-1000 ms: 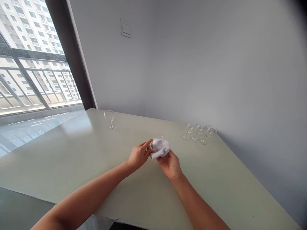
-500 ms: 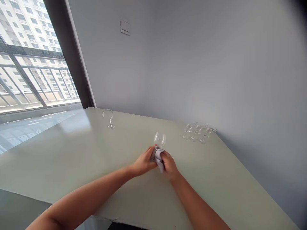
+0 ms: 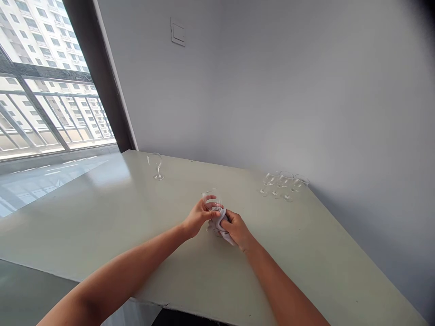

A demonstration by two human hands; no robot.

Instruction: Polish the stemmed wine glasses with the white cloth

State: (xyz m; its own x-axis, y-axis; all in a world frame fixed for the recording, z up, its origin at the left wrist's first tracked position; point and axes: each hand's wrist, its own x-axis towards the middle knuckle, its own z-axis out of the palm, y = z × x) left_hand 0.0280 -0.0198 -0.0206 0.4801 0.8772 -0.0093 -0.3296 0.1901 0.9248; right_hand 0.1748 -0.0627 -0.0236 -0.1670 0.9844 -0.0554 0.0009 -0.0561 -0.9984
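A clear stemmed glass [image 3: 211,195] is held over the middle of the table, its bowl facing up and away from me. My left hand [image 3: 201,216] is closed around the lower part of the bowl, with fingers showing through the glass. In my right hand [image 3: 236,227] is a pale grey cloth [image 3: 221,222], bunched around the stem just below the bowl. The cloth's loose end hangs toward me. The glass's foot is partly hidden by the cloth and fingers.
A single stemmed glass [image 3: 157,167] stands upright at the far left of the pale table [image 3: 136,226]. Several more glasses [image 3: 285,181] stand grouped at the right, close to the wall [image 3: 306,90]. The table's near edge has a dark gap below it.
My left hand has moved from the stem up to the bowl. The glass has shifted slightly left and tilted. My right hand still has the cloth at the stem.
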